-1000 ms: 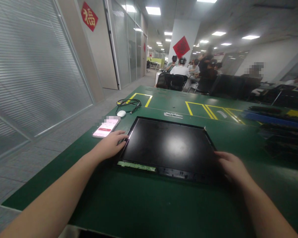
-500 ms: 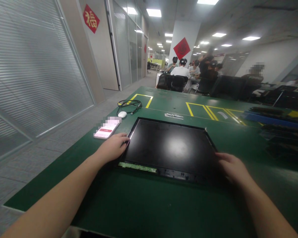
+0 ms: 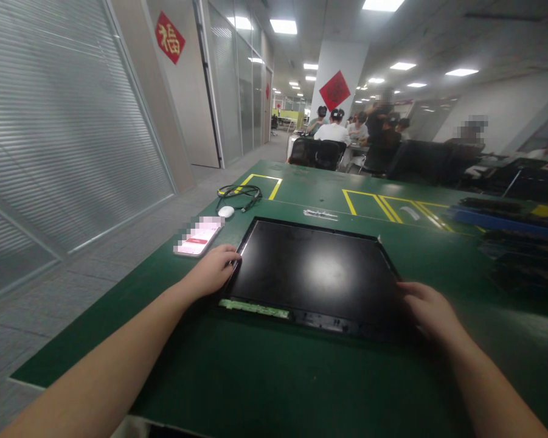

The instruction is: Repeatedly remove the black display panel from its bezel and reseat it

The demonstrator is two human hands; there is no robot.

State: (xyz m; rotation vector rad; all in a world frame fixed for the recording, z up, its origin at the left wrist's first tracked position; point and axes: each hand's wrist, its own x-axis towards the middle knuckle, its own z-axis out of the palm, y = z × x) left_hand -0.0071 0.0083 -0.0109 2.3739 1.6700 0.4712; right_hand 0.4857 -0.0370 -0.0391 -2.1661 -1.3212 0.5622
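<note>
A black display panel (image 3: 310,267) lies face up on the green table, its glossy surface reflecting a ceiling light. Along its near edge runs a narrow green circuit board (image 3: 254,308). My left hand (image 3: 218,267) grips the panel's left edge, fingertips curled over the rim. At the opposite side, my right hand (image 3: 426,307) holds the right edge; its thumb side shows at the rim, while the other fingers are hidden below or in shadow.
Left of the panel are a phone (image 3: 198,237), a white mouse (image 3: 226,212) and a coiled black cable (image 3: 239,196). Clear plastic strips (image 3: 320,215) lie beyond it. Dark stacked parts (image 3: 515,243) stand at the right. Several people sit in the background.
Both hands keep their hold on the panel's edges. The whole view has shifted very slightly; nothing else visibly differs.
</note>
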